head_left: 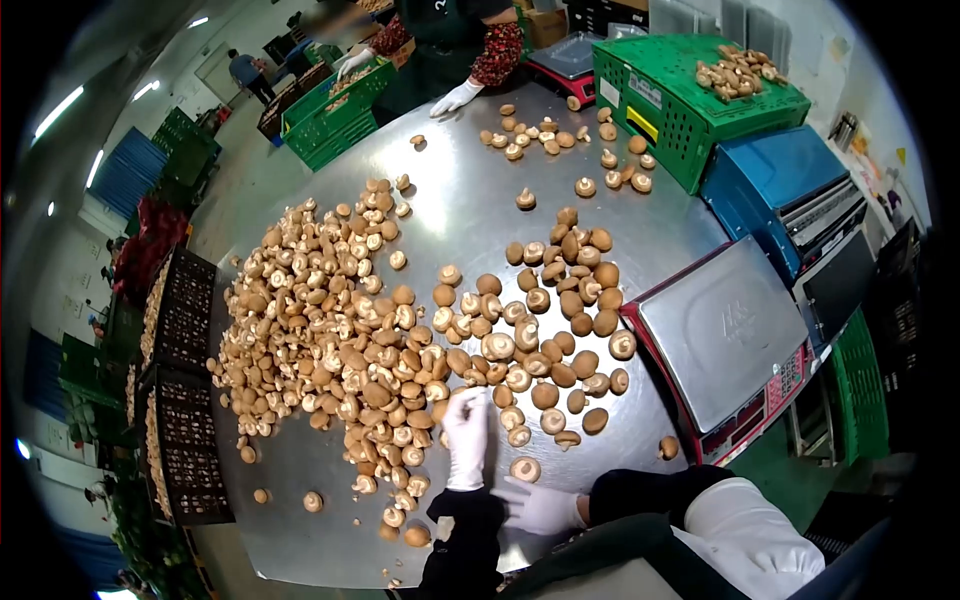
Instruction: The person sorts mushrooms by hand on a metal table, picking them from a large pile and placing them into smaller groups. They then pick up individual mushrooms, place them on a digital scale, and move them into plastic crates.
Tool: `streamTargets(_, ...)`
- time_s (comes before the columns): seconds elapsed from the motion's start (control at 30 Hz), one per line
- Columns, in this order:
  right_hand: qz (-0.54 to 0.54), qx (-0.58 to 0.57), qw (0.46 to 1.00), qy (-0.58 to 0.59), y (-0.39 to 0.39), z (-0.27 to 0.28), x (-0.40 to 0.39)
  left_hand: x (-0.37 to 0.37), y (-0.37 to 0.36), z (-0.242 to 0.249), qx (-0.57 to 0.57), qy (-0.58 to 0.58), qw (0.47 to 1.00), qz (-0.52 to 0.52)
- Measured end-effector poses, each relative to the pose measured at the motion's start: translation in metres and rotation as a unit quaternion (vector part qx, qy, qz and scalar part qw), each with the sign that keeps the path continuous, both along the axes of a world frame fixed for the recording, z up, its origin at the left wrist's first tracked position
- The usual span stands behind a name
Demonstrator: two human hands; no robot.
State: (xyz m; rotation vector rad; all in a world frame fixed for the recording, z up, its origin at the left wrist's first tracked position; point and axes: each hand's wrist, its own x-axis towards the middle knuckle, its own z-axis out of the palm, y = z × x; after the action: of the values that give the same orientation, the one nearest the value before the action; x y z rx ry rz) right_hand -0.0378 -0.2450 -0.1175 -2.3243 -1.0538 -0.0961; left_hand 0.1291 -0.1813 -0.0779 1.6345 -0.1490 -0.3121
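A metal surface [590, 450] carries a large heap of mushrooms [375, 393] and looser ones beside it, with a scale [725, 335] and a green crate [690, 100] along one side. Across it stands another person [440, 50]. The gloved left hand [466, 425] is at the mushrooms' near edge, its grip unclear; the right hand [538, 506] lies with fingers apart, nearer the body.

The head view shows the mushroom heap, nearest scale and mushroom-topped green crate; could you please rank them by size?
1. Mushroom heap
2. Nearest scale and green crate: too alike to rank; the scale is nearer.
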Motion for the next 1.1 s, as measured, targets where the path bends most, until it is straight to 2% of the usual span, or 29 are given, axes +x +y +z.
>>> streamTargets(0.07, -0.019, -0.097, 0.993, -0.059, -0.002, -0.013, 0.017, 0.003, -0.01, -0.004, 0.123, -0.182, 0.974, -0.059)
streamTargets(0.1, -0.071, -0.106, 0.983, -0.135, -0.01, -0.001, 0.025, 0.006, -0.013, -0.004, 0.199, -0.232, 0.948, -0.09)
streamTargets(0.13, -0.073, -0.105, 0.982, -0.136, -0.02, 0.002, 0.036, 0.006, -0.02, 0.003, 0.262, -0.229, 0.931, -0.107)
streamTargets(0.2, -0.173, -0.135, 0.974, -0.064, -0.041, 0.006, 0.058, 0.01, -0.032, 0.002, 0.37, -0.308, 0.868, -0.126)
streamTargets(0.23, -0.182, -0.137, 0.97, -0.09, -0.053, 0.01, 0.066, 0.014, -0.036, -0.003, 0.409, -0.321, 0.842, -0.146)
streamTargets(0.33, -0.202, -0.126, 0.964, -0.118, -0.071, 0.013, 0.071, 0.021, -0.043, -0.006, 0.444, -0.328, 0.818, -0.161)
streamTargets(0.37, -0.204, -0.139, 0.962, -0.118, -0.072, 0.014, 0.071, 0.023, -0.042, -0.005, 0.443, -0.329, 0.818, -0.161)
streamTargets(0.47, -0.217, -0.149, 0.958, -0.115, -0.078, 0.017, 0.074, 0.023, -0.029, 0.0, 0.329, -0.323, 0.88, -0.119)
streamTargets(0.53, -0.286, -0.11, 0.939, -0.157, -0.087, 0.022, 0.084, 0.02, -0.02, 0.019, 0.199, -0.203, 0.955, -0.087)
streamTargets(0.57, -0.292, -0.135, 0.937, -0.136, -0.094, 0.022, 0.092, 0.02, -0.012, 0.018, 0.142, -0.193, 0.969, -0.066)
streamTargets(0.67, -0.339, -0.151, 0.924, -0.097, -0.119, 0.023, 0.118, 0.004, 0.016, 0.03, 0.058, -0.047, 0.997, -0.001)
streamTargets(0.7, -0.369, -0.148, 0.913, -0.09, -0.129, 0.028, 0.126, -0.006, 0.024, 0.039, 0.016, 0.034, 0.999, 0.01)
streamTargets(0.73, -0.399, -0.145, 0.902, -0.081, -0.138, 0.033, 0.134, -0.011, 0.038, 0.032, 0.064, -0.032, 0.997, 0.012)
streamTargets(0.77, -0.432, -0.104, 0.889, -0.109, -0.146, 0.034, 0.143, -0.021, 0.052, 0.028, 0.058, -0.02, 0.998, 0.02)
streamTargets(0.83, -0.454, -0.124, 0.872, -0.135, -0.17, 0.036, 0.162, -0.043, 0.078, 0.023, 0.055, -0.015, 0.997, 0.043)
streamTargets(0.9, -0.471, -0.129, 0.866, -0.11, -0.196, 0.034, 0.179, -0.066, 0.106, 0.009, 0.087, -0.018, 0.993, 0.072)
streamTargets(1.0, -0.56, -0.147, 0.812, -0.081, -0.21, 0.046, 0.194, -0.109, 0.135, 0.001, 0.116, 0.05, 0.988, 0.092)
streamTargets(1.03, -0.588, -0.11, 0.79, -0.133, -0.204, 0.053, 0.199, -0.123, 0.14, -0.002, 0.124, 0.065, 0.986, 0.092)
streamTargets(1.07, -0.579, -0.093, 0.795, -0.152, -0.195, 0.059, 0.199, -0.136, 0.143, -0.005, 0.131, 0.081, 0.984, 0.092)
streamTargets(1.1, -0.527, -0.067, 0.838, -0.126, -0.181, 0.066, 0.199, -0.146, 0.144, -0.004, 0.127, 0.128, 0.98, 0.08)
